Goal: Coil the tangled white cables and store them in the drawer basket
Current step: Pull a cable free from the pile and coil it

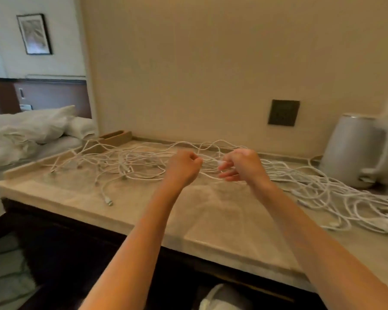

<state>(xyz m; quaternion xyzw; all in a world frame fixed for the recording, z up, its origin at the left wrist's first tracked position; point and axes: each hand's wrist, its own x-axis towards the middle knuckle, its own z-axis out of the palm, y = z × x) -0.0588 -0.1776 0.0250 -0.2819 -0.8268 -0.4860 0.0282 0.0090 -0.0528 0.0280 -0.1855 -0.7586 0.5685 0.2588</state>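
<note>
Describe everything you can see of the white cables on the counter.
The white cables are thin, smooth-looking cords lying loose and tangled across the beige countertop, none coiled. One spread reaches the wooden tray at the left, with plugs at several ends; a denser heap lies right, beside the kettle. The left hand grips a strand and the right hand pinches a white end.
</note>
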